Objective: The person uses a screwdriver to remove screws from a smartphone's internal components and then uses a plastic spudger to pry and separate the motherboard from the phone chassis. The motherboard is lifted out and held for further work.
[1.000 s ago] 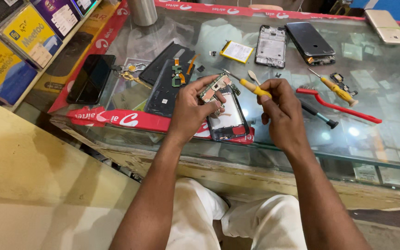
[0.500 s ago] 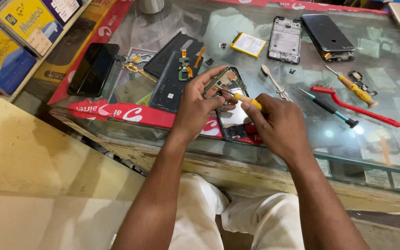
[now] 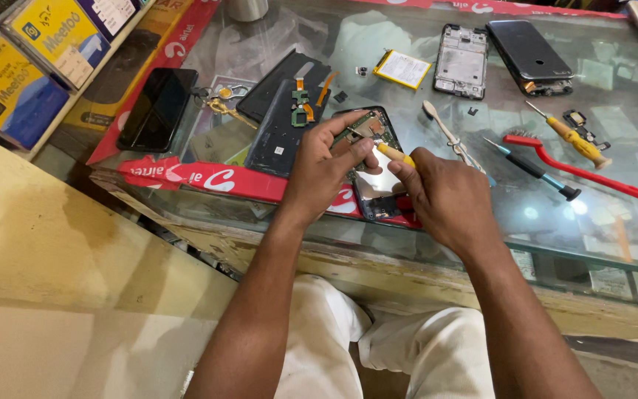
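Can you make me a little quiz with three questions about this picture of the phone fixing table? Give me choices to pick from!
1. Where does the red pry tool lie?
A. on the glass counter, to the right of the hands
B. on the person's lap
C. on top of the yellow boxes

2. What colour is the handle of the screwdriver in the right hand?
A. green
B. yellow
C. white

3. What state is the phone under the hands in?
A. sealed in a box
B. opened up, insides showing
C. switched on with a bright screen

Answers:
1 A, it rests on the glass counter beyond the right hand.
2 B, a yellow handle shows between the fingers.
3 B, the left hand steadies it with the circuit board bare.
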Available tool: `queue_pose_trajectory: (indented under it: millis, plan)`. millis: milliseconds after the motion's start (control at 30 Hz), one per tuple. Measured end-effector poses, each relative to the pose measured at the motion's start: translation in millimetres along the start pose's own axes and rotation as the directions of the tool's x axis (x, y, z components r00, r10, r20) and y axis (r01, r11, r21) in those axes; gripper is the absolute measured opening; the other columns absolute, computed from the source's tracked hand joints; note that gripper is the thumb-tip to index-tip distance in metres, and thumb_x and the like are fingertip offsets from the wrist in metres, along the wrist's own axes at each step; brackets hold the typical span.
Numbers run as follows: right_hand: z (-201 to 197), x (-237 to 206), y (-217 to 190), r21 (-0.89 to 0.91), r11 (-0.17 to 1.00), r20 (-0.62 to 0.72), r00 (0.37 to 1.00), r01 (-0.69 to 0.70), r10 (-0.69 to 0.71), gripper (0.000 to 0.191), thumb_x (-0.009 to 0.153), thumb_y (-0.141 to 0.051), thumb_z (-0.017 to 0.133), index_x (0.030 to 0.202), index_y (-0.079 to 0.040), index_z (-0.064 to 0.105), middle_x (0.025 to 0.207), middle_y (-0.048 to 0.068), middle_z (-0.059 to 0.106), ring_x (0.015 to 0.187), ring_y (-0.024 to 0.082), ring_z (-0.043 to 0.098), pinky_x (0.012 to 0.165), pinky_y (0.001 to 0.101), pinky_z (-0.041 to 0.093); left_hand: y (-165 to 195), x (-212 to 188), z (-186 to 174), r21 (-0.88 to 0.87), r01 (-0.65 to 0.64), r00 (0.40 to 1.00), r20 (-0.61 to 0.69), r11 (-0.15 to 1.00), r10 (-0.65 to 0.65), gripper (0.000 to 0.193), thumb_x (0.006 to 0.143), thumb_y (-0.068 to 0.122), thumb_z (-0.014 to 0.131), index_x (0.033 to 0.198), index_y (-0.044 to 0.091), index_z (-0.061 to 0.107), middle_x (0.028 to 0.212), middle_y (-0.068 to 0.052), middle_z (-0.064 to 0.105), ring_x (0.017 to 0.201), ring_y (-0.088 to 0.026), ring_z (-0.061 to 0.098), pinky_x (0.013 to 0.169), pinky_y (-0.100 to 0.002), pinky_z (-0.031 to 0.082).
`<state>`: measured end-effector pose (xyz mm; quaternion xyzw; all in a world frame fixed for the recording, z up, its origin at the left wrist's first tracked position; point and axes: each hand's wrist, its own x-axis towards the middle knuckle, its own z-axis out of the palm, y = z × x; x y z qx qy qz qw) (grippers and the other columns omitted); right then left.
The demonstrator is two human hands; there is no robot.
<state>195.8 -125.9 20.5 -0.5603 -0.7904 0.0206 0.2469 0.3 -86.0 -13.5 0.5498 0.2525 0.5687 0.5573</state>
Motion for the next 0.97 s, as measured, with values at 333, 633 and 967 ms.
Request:
queue_pose_trajectory:
  millis: [333, 633, 967]
  plan:
    - [3.3, -2.1, 3.8, -0.015, 0.999, -0.06, 0.997, 0.04, -0.041, 0.041, 0.107, -0.041, 0.051, 0.09, -0.006, 0.061, 0.06, 0.016, 0.062, 0.06, 0.041, 0.061, 0.055, 0.0543, 0.043, 1.3, -0.3, 0.2, -0.098, -0.055, 0.992, -0.115, 0.994, 0.043, 0.037, 0.099, 0.009, 0.063, 0.131, -0.008, 0.055, 0.104, -0.008, 0.072, 0.086, -0.015, 0.072, 0.082, -0.033, 0.063]
    - [1.4, -1.8, 2.7, -0.01, 1.0, -0.04, 0.999, 0.02, -0.021, 0.041, 0.106, -0.042, 0.053, 0.089, -0.007, 0.062, 0.061, 0.016, 0.062, 0.061, 0.042, 0.062, 0.055, 0.0546, 0.044, 2.8, 0.5, -0.2, -0.157, -0.047, 0.999, -0.022, 0.987, 0.044, 0.035, 0.097, 0.004, 0.061, 0.129, -0.006, 0.053, 0.094, -0.01, 0.071, 0.084, -0.018, 0.073, 0.082, -0.034, 0.063]
    - [2.4, -1.8, 2.2, -0.032, 0.999, -0.028, 1.0, 0.012, -0.013, 0.043, 0.106, -0.045, 0.053, 0.086, -0.008, 0.064, 0.064, 0.013, 0.066, 0.062, 0.04, 0.064, 0.055, 0.0528, 0.046, 4.0, -0.5, 2.5, -0.056, 0.011, 0.998, -0.053, 0.998, -0.014, 0.041, 0.102, 0.012, 0.065, 0.137, -0.01, 0.06, 0.081, -0.005, 0.063, 0.075, -0.014, 0.07, 0.069, -0.029, 0.062]
